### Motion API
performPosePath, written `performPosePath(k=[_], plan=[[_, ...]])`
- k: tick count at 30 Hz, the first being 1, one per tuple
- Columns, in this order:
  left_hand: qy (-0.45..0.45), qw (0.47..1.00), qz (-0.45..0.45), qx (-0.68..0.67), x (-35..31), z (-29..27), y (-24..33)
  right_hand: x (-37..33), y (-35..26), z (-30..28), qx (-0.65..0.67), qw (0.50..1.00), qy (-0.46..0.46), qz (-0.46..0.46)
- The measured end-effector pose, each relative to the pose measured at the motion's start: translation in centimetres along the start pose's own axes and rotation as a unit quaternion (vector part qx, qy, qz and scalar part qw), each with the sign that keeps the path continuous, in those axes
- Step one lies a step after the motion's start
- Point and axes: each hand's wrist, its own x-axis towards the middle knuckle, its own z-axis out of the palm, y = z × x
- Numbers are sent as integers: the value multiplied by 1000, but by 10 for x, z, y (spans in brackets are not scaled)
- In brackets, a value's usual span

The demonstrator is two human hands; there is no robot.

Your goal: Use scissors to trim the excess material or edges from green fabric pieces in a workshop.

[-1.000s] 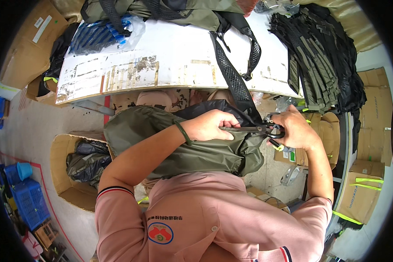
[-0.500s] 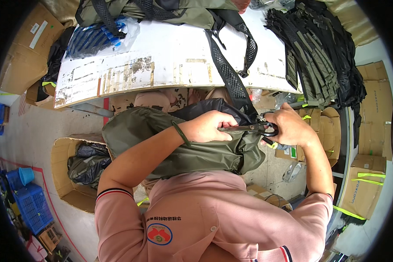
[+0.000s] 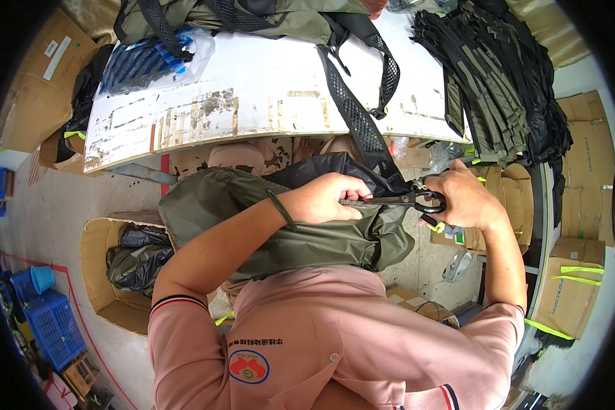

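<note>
An olive-green fabric bag (image 3: 219, 212) with a black part lies across my lap. My left hand (image 3: 328, 198) pinches the bag's edge near its right end, fingers closed on the cloth. My right hand (image 3: 461, 197) has its fingers in the handle loops of a pair of dark scissors (image 3: 404, 200). Their blades point left along the bag's edge, the tips close to my left fingertips. A black mesh strap (image 3: 359, 119) runs from the tabletop down to the bag near the scissors. Whether the blades touch the cloth I cannot tell.
Beyond my lap stands a white worn table (image 3: 266, 82) with more olive fabric (image 3: 280, 24) and a blue-striped plastic packet (image 3: 143, 65). Straps are heaped (image 3: 499, 96) at its right. An open carton (image 3: 99, 273) with dark bags stands left, blue baskets (image 3: 48, 321) farther left, cartons (image 3: 570, 280) right.
My right hand has shifted slightly right with the scissors, drawing the blades a little away from my left hand. The left hand keeps its hold on the bag.
</note>
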Motion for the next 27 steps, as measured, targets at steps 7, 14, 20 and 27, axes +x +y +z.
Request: performPosePath(k=[7, 14, 20, 27], plan=[[-39, 998, -22, -42, 2, 0, 2, 10, -9, 9, 23, 1000, -1, -13], [-19, 1000, -11, 1, -3, -3, 9, 16, -3, 22, 22, 999, 8, -35], [-27, 999, -8, -31, -3, -8, 6, 30, -5, 46, 105, 992, 59, -26], [28, 999, 16, 1, -14, -11, 6, 24, -9, 29, 106, 991, 79, -23]])
